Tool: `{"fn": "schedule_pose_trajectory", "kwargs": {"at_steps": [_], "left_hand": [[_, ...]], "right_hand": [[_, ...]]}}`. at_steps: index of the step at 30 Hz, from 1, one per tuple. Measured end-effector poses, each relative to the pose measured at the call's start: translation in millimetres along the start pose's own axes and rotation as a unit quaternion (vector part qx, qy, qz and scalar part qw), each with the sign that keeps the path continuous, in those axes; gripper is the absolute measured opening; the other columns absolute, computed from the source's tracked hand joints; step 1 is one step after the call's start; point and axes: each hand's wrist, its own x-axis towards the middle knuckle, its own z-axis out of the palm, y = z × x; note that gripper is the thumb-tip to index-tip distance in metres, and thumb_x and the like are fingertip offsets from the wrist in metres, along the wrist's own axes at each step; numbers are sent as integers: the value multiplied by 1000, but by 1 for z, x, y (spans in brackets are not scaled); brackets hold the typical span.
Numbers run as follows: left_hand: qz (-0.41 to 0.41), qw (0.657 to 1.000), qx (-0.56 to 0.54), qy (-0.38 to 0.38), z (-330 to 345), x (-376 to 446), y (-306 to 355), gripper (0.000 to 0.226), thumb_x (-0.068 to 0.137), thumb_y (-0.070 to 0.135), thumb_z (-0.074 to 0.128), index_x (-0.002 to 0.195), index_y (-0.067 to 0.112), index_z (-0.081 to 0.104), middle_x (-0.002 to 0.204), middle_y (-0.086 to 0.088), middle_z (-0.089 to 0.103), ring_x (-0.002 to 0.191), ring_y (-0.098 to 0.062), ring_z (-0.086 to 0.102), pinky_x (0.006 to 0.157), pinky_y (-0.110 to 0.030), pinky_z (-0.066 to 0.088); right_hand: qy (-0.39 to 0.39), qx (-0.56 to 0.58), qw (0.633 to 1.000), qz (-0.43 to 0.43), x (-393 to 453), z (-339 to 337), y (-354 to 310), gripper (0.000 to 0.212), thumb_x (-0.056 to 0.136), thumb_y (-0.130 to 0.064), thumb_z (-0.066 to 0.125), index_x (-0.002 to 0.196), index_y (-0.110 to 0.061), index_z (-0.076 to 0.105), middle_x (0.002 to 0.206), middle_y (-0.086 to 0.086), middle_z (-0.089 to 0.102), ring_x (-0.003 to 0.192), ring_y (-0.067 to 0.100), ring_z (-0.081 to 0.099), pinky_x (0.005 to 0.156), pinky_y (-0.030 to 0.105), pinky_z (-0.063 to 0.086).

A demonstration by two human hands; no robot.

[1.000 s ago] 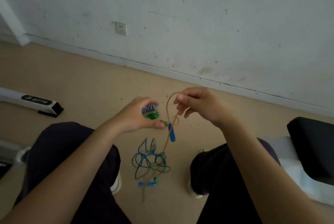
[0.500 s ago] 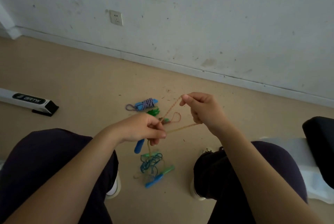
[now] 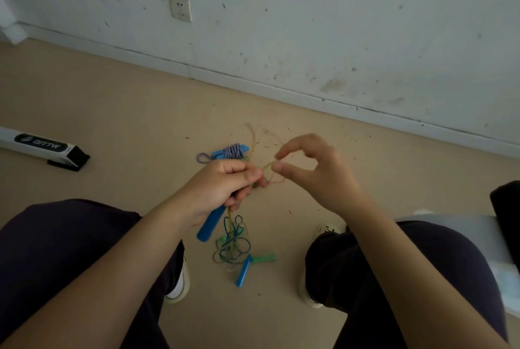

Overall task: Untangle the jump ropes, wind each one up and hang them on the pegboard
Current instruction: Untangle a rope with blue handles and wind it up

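My left hand (image 3: 222, 188) grips a blue jump-rope handle (image 3: 209, 226) together with strands of rope; the handle sticks out below the fist. My right hand (image 3: 315, 168) pinches a tan rope (image 3: 268, 165) between thumb and forefinger, just right of the left fist. Below the hands a tangle of blue, green and tan rope (image 3: 232, 244) hangs down to the floor, with a second blue handle (image 3: 243, 271) and a green handle (image 3: 264, 258) lying there. A wound striped rope with a blue handle (image 3: 232, 150) lies on the floor beyond my left hand.
I sit with both knees (image 3: 70, 236) either side of the tangle. A white bar with a black end cap (image 3: 42, 147) lies on the floor at left. A wall with a socket (image 3: 180, 8) stands ahead. A dark seat edge (image 3: 506, 208) shows at right.
My right hand has come closer to the left and now pinches a short loop of tan rope near the fist. The blue handle hangs further out of my left hand.
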Motion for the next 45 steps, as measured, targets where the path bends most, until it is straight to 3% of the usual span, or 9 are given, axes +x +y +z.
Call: {"fn": "schedule_pose_trajectory", "kwargs": {"at_steps": [7,14,19,24,30,33,39,42,45], "left_hand": [[-11,998,9,-66,-1,-8,6,33,91,33,59,97,4,74,59,0,50,48,-12,36,52,-24,37],[-57,986,148,-56,-27,-9,0,30,100,29,53,87,8,71,68,-5,68,67,-20,64,74,-32,51],[-49,987,138,-59,-25,-10,0,34,98,38,53,76,15,64,51,3,39,46,-11,33,55,-26,43],[-37,989,106,-96,-8,-10,1,33,94,39,56,85,10,67,53,-2,49,40,-12,34,45,-24,31],[-27,990,104,-93,-8,-8,0,33,88,42,61,93,13,76,68,-5,63,53,-14,51,47,-23,39],[-24,987,118,-109,-14,-7,0,27,98,30,54,101,12,74,77,-2,70,69,-15,62,67,-26,51],[-60,966,229,-104,-36,-12,-6,31,102,29,48,90,10,69,83,-5,75,87,-20,71,89,-27,49],[-21,984,164,-71,-31,-12,-4,31,104,27,46,83,10,61,60,-2,55,58,-18,56,74,-32,52],[-6,989,129,-70,-22,-13,1,30,104,29,45,87,10,61,56,3,36,49,-11,33,55,-24,44]], "right_hand": [[-103,85,991,15,-6,3,-11,11,86,-9,73,85,-20,73,83,-3,72,81,7,64,75,12,47],[63,107,988,86,-3,-14,-5,6,94,-12,63,91,-13,68,80,8,69,72,5,62,72,17,50],[-102,88,988,81,-7,-11,-5,22,80,-18,79,100,-16,72,85,7,71,74,14,64,75,32,54],[-175,57,982,36,-13,8,-8,27,74,-26,84,98,-22,73,88,2,72,85,16,65,82,31,52],[-144,16,989,27,-10,7,-7,9,79,-18,81,84,-16,73,89,-3,67,78,7,62,69,22,49],[-96,9,995,30,-9,5,-5,7,85,-18,75,82,-20,69,83,-13,66,78,-3,59,74,12,41],[44,62,997,34,-5,-10,3,6,90,-12,67,86,-15,64,84,-4,68,86,11,63,81,19,48],[-38,89,994,58,-5,-11,2,9,87,-14,72,91,-16,64,81,3,72,81,19,67,76,24,51],[-126,101,983,87,-9,-4,-2,42,77,-20,82,112,-21,59,83,4,73,76,21,69,76,31,55]]}}
